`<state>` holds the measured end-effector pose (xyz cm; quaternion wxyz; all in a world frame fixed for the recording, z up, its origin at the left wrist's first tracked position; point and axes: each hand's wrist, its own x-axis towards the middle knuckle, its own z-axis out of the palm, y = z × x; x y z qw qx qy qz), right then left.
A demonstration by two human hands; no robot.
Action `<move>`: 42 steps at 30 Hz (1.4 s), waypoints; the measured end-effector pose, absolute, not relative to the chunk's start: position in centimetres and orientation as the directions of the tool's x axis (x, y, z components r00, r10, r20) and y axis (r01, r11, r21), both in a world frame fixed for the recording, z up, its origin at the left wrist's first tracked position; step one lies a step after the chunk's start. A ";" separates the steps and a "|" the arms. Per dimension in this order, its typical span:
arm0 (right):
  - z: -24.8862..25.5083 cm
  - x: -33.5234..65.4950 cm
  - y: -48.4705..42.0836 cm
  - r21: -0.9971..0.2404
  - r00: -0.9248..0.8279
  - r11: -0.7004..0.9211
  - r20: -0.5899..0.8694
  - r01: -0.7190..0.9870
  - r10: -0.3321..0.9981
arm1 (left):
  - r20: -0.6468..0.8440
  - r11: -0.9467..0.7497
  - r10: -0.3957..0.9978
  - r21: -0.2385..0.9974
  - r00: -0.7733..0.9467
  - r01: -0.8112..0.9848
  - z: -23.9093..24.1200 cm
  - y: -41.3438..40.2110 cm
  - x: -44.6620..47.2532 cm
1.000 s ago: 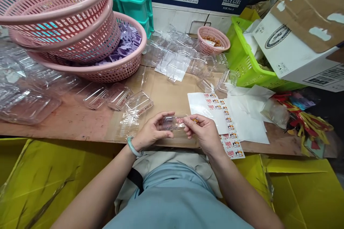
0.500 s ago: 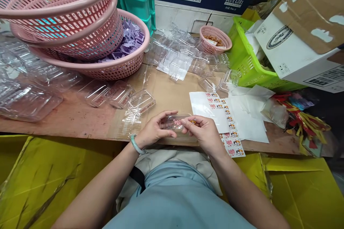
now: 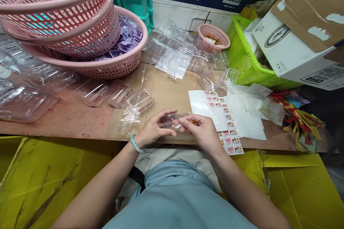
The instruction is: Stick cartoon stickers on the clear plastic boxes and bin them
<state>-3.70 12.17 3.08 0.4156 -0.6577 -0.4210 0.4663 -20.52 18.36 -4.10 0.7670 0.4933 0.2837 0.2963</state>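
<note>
My left hand (image 3: pixel 153 128) grips the left end of a small clear plastic box (image 3: pixel 170 116), thumb on the near side and fingers on the far side. A transparent sticker (image 3: pixel 176 121) with pink lettering lies against the box's top face. At the right end of the box, my right hand (image 3: pixel 202 130) has thumb and forefinger pinched on the sticker, partly hiding its orange cat picture. Just right of that hand, a sticker sheet (image 3: pixel 230 127) with rows of cats and pink lettering lies partly beneath white backing paper (image 3: pixel 199 103).
Clear boxes (image 3: pixel 141 100) with stickers lie to the left. More clear boxes (image 3: pixel 182 48) are heaped at the back near a small pink basket (image 3: pixel 212 45). Large pink baskets (image 3: pixel 129 59) stand left, the lowest holding purple pieces. A lime-green crate (image 3: pixel 247 57) stands right.
The right thumb and forefinger have shifted slightly left along the sticker. The box stays in my left hand, and the whole view has shifted a little.
</note>
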 end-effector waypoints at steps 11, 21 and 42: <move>3.4 -3.9 12.4 -0.938 0.210 -0.301 -0.264 0.174 0.941 | -0.138 0.344 0.732 0.920 0.667 -0.187 -4.2 18.4 -20.5; 3.0 -3.8 12.4 -0.927 0.215 -0.312 -0.268 0.206 0.939 | -0.141 0.346 0.743 0.918 0.654 -0.195 -4.0 18.4 -20.3; 1.5 -4.6 11.4 -0.647 0.157 0.062 0.275 0.760 0.948 | -0.135 0.212 0.856 0.972 0.498 -0.101 -3.1 18.0 -19.2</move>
